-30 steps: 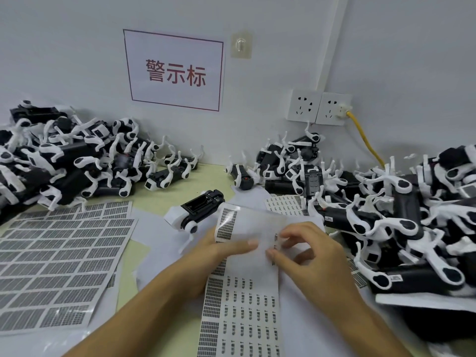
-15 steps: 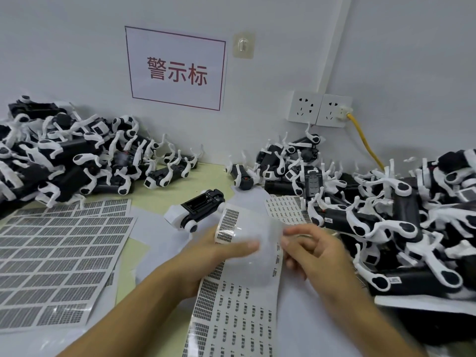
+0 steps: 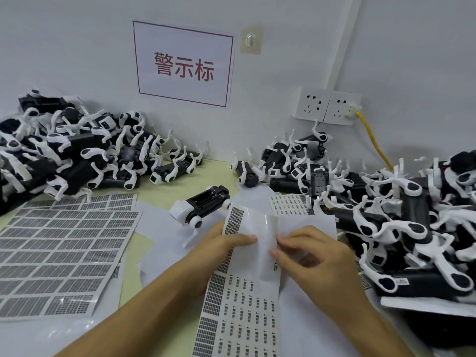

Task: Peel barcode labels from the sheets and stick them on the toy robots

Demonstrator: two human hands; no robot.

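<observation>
Right hand (image 3: 316,256) shifts back onto the label sheet (image 3: 242,302), fingertips pinching at a barcode label; left hand (image 3: 221,243) grip stays clamped on the sheet — peel under way.

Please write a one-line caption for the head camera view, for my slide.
Two bare hands, left hand and right hand, peel a barcode label off a long white label sheet near one black-and-white toy robot.

The right hand (image 3: 318,264) has slid left, its fingers (image 3: 277,252) picking at the label sheet (image 3: 242,305).
</observation>
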